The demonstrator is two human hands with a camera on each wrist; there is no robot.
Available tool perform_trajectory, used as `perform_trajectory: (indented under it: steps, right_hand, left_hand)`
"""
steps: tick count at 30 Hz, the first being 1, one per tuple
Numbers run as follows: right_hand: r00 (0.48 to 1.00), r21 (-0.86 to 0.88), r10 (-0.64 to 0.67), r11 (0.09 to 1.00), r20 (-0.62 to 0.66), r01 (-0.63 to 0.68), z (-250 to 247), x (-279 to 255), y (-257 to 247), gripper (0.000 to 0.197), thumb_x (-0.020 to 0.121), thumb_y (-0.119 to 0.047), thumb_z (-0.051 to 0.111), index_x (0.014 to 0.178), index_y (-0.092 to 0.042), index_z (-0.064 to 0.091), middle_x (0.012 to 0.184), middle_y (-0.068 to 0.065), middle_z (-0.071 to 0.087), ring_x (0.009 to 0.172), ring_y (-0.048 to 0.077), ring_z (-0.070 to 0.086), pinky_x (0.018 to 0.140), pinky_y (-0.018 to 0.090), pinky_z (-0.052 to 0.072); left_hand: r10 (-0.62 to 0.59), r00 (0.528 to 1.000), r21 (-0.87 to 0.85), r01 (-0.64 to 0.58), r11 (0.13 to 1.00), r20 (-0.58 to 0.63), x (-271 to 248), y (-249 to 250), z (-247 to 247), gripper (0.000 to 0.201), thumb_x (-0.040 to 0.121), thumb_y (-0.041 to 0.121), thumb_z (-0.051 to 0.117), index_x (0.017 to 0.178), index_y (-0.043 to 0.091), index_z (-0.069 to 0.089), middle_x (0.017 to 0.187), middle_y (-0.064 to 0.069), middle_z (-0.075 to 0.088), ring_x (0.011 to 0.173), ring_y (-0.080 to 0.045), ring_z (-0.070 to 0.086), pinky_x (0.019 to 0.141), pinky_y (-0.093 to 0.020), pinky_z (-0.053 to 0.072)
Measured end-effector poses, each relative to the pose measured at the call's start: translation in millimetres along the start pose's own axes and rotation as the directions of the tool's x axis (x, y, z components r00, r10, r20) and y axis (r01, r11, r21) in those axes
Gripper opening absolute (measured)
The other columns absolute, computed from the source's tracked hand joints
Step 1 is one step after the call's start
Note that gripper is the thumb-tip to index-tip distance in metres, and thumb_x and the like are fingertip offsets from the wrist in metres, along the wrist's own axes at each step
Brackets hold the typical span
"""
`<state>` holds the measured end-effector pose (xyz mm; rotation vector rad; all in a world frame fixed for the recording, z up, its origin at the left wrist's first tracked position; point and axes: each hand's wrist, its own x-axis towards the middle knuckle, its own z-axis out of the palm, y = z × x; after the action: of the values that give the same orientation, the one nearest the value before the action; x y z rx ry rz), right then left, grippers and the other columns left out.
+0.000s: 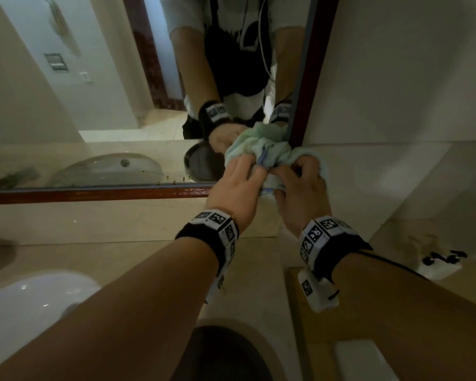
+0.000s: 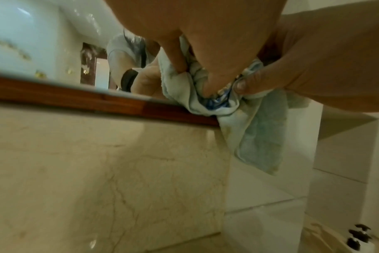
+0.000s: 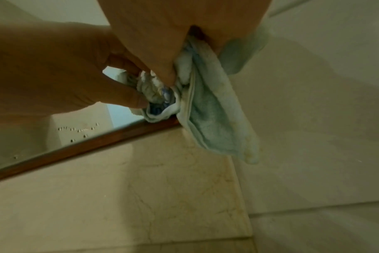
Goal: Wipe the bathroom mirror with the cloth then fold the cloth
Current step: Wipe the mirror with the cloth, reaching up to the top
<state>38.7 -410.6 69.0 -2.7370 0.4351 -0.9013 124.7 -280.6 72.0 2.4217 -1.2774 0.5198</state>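
White basin point(image 1: 25, 298), perhaps soap dispensers point(image 1: 445, 257)

Cloth point(image 1: 270, 149): pale green-blue towelling, bunched, one end hanging loose, at the lower right corner of the wood-framed mirror point(image 1: 94, 78).

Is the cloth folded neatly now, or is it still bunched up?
Bunched up. The cloth is crumpled between the left hand and right hand, one loose end hanging down; no flat folded layers show.
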Motion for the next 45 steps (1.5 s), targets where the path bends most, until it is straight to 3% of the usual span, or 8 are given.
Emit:
perform_trajectory:
  steps: [9,14,16,19,23,34,40,45]
  right_hand:
    - [0.991,0.011,0.137,0.991,0.001,-0.137,11.0,0.4,-20.4,0.024,0.081,-0.017,0.071,0.104,-0.018,0.062,0.120,0.014,0.041,0.090,0.035,0.057,0.077,0.038,0.054]
    - [0.976,0.025,0.217,0.976,-0.006,-0.216,20.5,-1.7,-38.0,0.030,0.084,-0.013,0.067,0.113,-0.017,0.061,0.127,0.016,0.037,0.097,0.037,0.056,0.082,0.040,0.054]
    - [0.968,0.028,0.250,0.968,-0.002,-0.250,24.9,-1.7,-44.3,0.032,0.085,-0.013,0.065,0.117,-0.018,0.061,0.130,0.015,0.035,0.101,0.038,0.056,0.088,0.039,0.053]
    - [0.953,0.022,0.301,0.953,0.021,-0.302,32.1,-2.3,-56.9,0.035,0.088,-0.015,0.064,0.123,-0.021,0.059,0.136,0.013,0.032,0.106,0.037,0.056,0.090,0.039,0.052]
    - [0.936,0.028,0.346,0.937,0.068,-0.348,42.6,-2.6,-80.4,0.037,0.091,-0.021,0.062,0.127,-0.024,0.056,0.134,0.010,0.033,0.109,0.032,0.054,0.088,0.033,0.048]
    - [0.963,0.008,0.257,0.966,0.077,-0.258,89.6,1.9,-184.4,0.035,0.089,-0.018,0.065,0.124,-0.017,0.059,0.127,0.014,0.038,0.099,0.032,0.053,0.078,0.035,0.051]
    - [0.974,0.043,0.207,0.976,0.090,-0.211,113.7,1.2,-238.9,0.038,0.087,-0.015,0.066,0.124,-0.018,0.062,0.123,0.017,0.043,0.096,0.033,0.054,0.081,0.038,0.053]
    - [0.940,0.108,0.089,0.985,0.331,-0.131,104.0,9.4,-244.6,0.031,0.091,-0.017,0.059,0.121,-0.023,0.064,0.129,0.010,0.043,0.111,0.028,0.048,0.101,0.037,0.045]
  left_hand:
    - [0.065,0.995,-0.048,-0.068,0.997,-0.073,-15.2,-15.2,12.4,0.036,0.092,0.004,0.047,0.125,0.004,0.062,0.122,-0.017,0.053,0.112,-0.031,0.049,0.081,-0.034,0.054]
    - [0.062,0.997,-0.135,-0.056,0.989,0.040,-27.4,-32.8,10.7,0.058,0.096,0.024,0.020,0.142,0.010,0.053,0.138,-0.015,0.051,0.116,-0.031,0.053,0.078,-0.033,0.052]
    - [0.098,0.993,-0.131,-0.088,0.987,0.068,-33.1,-41.8,6.9,0.056,0.093,0.017,0.031,0.144,0.012,0.053,0.143,-0.014,0.049,0.120,-0.033,0.055,0.076,-0.036,0.057]
    - [0.176,0.977,-0.091,-0.165,0.982,0.123,-38.8,-61.9,4.8,0.069,0.083,0.003,0.058,0.149,0.015,0.047,0.150,-0.011,0.041,0.132,-0.033,0.048,0.093,-0.039,0.056]
    - [0.208,0.965,-0.046,-0.203,0.978,0.157,-45.3,-85.0,-1.8,0.071,0.084,0.006,0.063,0.152,0.014,0.042,0.153,-0.010,0.036,0.139,-0.031,0.041,0.108,-0.041,0.049]
    - [0.142,0.974,-0.040,-0.137,0.990,0.175,-93.5,-184.5,-32.2,0.072,0.079,0.005,0.065,0.148,0.016,0.048,0.151,-0.010,0.038,0.134,-0.034,0.046,0.098,-0.047,0.055]
    - [0.080,0.996,-0.083,-0.077,0.994,0.037,-124.3,-221.6,-56.1,0.071,0.068,-0.010,0.070,0.136,0.009,0.060,0.139,-0.017,0.052,0.114,-0.038,0.058,0.094,-0.042,0.056]
    - [-0.103,0.995,-0.161,0.099,0.982,-0.015,-135.5,-214.8,-73.1,0.061,0.069,-0.001,0.073,0.128,0.009,0.063,0.129,-0.012,0.061,0.111,-0.032,0.060,0.088,-0.040,0.058]
